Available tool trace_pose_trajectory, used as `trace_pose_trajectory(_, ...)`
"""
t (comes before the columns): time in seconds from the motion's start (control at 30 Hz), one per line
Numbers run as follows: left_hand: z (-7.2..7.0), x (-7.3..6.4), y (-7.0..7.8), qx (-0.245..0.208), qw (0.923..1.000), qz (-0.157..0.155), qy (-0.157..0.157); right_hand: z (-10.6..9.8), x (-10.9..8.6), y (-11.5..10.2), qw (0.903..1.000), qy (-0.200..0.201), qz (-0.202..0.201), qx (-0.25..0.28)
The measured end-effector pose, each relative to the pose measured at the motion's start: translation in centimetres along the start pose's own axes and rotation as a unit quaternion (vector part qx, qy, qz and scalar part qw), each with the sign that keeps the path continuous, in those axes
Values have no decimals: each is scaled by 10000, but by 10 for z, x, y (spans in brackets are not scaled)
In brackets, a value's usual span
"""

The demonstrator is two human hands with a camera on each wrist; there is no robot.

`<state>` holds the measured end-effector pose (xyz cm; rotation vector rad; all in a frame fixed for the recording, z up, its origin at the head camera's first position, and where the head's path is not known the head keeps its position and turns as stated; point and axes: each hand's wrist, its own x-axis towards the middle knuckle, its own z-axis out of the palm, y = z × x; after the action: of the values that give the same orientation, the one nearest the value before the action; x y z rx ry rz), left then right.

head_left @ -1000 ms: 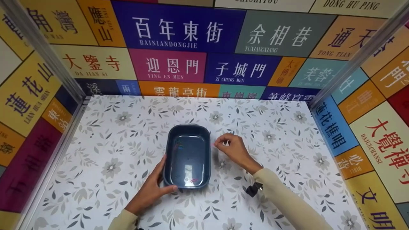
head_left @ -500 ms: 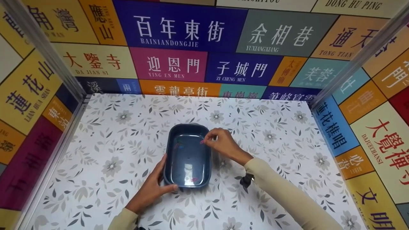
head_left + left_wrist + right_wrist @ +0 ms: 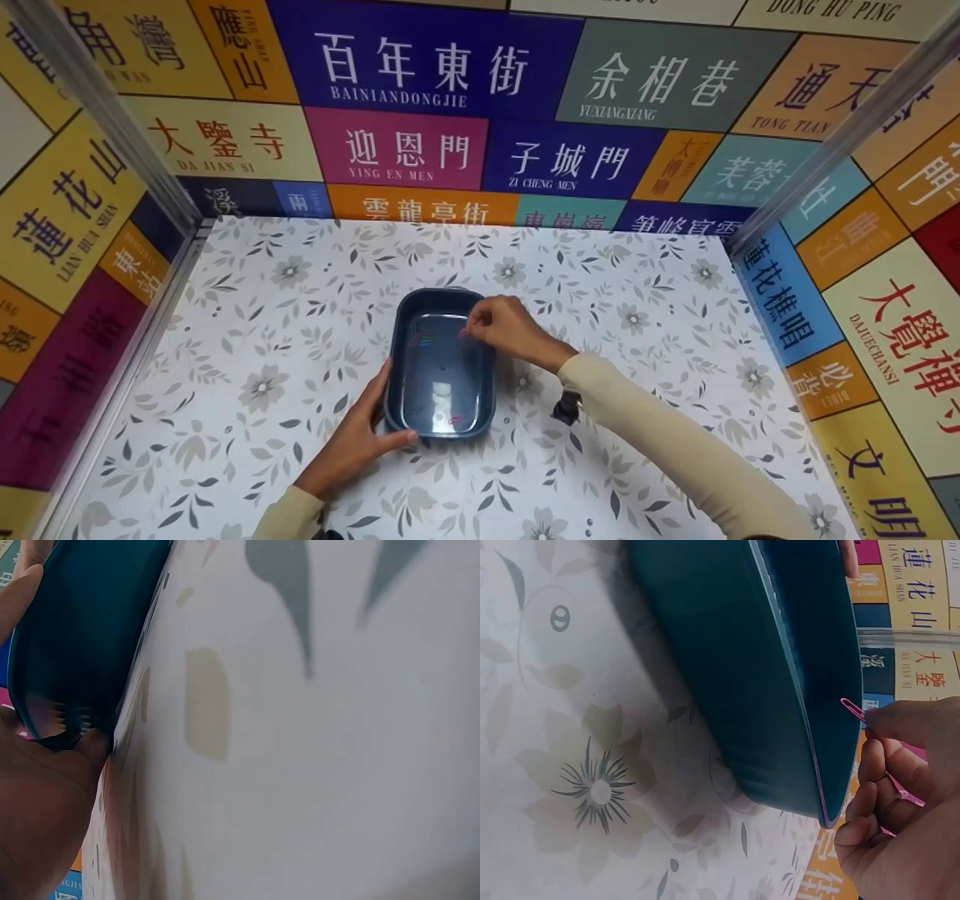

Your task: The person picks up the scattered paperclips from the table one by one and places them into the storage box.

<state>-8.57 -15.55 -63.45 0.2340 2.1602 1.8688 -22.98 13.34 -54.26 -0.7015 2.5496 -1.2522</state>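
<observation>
A dark blue rectangular plastic box [image 3: 442, 379] stands on the table. My left hand [image 3: 352, 446] holds its near left corner, fingers along the left side and thumb at the near rim. Over the right rim, my right hand [image 3: 510, 330] pinches a pink paper clip [image 3: 853, 709] between thumb and forefinger, above the box's inside. On the box floor lie several small coloured clips [image 3: 422, 339] toward the far left and a pink clip [image 3: 455, 421] at the near end. In the left wrist view, the box [image 3: 90, 622] tilts across the upper left, with fingers at its rim.
A white tablecloth [image 3: 637, 435] with grey leaves and flowers covers the table. Colourful panels with printed characters [image 3: 420, 150] rise behind it and on both sides, with metal posts [image 3: 142, 142] at the corners.
The right hand has moved left from beside the box to over its right rim, carrying the pink paper clip. The left hand and the box have stayed in place.
</observation>
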Motion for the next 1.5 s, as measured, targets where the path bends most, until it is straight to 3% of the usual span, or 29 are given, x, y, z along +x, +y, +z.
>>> trace_pose_trajectory(0.17,0,0,0,58,10000,-13,-8,5,7,-5,9993,-175,55,-339)
trace_pose_trajectory(0.43,-1,1,1,60,9999,70,-51,10,16,-12,9942,-548,-268,-881)
trace_pose_trajectory(0.7,0,0,0,-11,9999,114,-32,8,29,-14,9878,-886,-184,-1267)
trace_pose_trajectory(0.9,0,-1,1,-78,10000,29,-42,4,43,-12,9793,-1481,-226,-1360)
trace_pose_trajectory(0.97,0,-1,1,-100,9999,25,-37,14,60,25,9765,-1581,-446,-1397)
trace_pose_trajectory(1.03,0,-1,1,-82,9999,53,-24,21,71,41,9716,-1664,-411,-1634)
trace_pose_trajectory(1.13,0,0,1,-62,9999,85,-24,40,95,92,9680,-1668,-460,-1818)
trace_pose_trajectory(1.2,0,0,1,-43,10000,76,-30,44,100,92,9647,-1759,-398,-1917)
trace_pose_trajectory(1.27,0,-1,1,-22,10000,66,-33,52,109,113,9644,-1758,-547,-1899)
trace_pose_trajectory(1.4,0,-1,1,7,10000,93,-11,46,99,75,9534,-1779,-454,-2395)
trace_pose_trajectory(1.5,0,-1,1,-13,9999,127,-17,33,84,25,9493,-1948,-132,-2464)
